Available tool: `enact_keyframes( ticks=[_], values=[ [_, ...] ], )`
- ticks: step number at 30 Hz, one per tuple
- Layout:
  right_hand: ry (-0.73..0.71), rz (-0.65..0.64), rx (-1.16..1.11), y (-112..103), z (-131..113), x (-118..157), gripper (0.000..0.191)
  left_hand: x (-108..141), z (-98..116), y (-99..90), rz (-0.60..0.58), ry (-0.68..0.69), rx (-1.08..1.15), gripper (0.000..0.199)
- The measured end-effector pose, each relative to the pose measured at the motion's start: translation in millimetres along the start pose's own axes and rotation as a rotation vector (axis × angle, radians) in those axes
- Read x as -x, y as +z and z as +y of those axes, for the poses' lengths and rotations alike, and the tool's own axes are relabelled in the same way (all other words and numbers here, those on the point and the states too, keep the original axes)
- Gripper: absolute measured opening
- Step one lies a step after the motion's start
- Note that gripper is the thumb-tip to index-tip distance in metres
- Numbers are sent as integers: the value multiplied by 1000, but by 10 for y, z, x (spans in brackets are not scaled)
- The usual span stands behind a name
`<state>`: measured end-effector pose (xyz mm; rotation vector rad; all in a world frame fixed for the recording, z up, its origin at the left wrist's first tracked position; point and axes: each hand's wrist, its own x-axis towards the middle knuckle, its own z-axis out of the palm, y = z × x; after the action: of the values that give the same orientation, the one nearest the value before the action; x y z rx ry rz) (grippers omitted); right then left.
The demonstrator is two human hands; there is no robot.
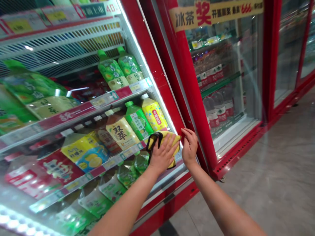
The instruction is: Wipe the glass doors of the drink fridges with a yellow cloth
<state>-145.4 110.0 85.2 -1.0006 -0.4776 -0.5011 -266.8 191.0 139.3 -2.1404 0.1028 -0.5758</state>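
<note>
A yellow cloth with a dark edge (176, 149) lies under my left hand (162, 154), pressed toward the lower right part of the lit fridge's glass. The left fingers are spread over the cloth. My right hand (189, 147) is just to the right, at the red door frame (162, 70), its fingers bent toward the edge. Whether that hand grips the edge is hard to make out. Behind the glass, left of the cloth, stand a green bottle (138, 120), a yellow bottle (154, 114) and a cream-labelled bottle (122, 131).
Shelves of large drink bottles fill the lit fridge on the left. A second red-framed fridge (180, 65) with bottles inside stands to the right, and more glass doors continue beyond it. The grey tiled floor (270, 170) extends at the lower right.
</note>
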Motion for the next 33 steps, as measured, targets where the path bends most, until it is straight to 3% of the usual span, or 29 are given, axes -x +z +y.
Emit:
enact_keyframes(
  ticks=[3,6,10,13,17,19,23,25,26,29,31,33],
  values=[
    [39,87,-47,-6,-17,-59,37,-80,-52,68,-5,228,-4,47],
    [55,176,-68,9,-44,-109,36,-528,-279,-53,4,262,17,51],
    [59,205,-98,44,-79,-152,37,-984,-465,-286,42,-39,42,72],
    [78,249,-117,47,-122,-202,37,-921,-370,-293,30,-131,29,75],
    [79,260,-123,25,-203,-231,38,-789,-370,-240,-62,231,42,70],
    [71,234,-133,19,-236,-214,37,-841,-522,-302,-63,278,41,69],
    [100,252,-172,34,-291,-194,36,-917,-737,-490,44,-95,1,73],
    [127,272,-204,51,-340,-213,36,-854,-670,-503,58,-211,-24,77],
    [140,280,-219,62,-374,-223,36,-815,-609,-484,44,-206,-33,78],
    [170,291,-251,94,-495,-228,36,-803,-482,-411,-43,36,-32,77],
    [168,283,-264,112,-564,-199,36,-915,-532,-421,-84,176,-20,73],
    [156,270,-265,123,-602,-164,35,-1047,-666,-494,-70,132,-21,72]
  ],
)
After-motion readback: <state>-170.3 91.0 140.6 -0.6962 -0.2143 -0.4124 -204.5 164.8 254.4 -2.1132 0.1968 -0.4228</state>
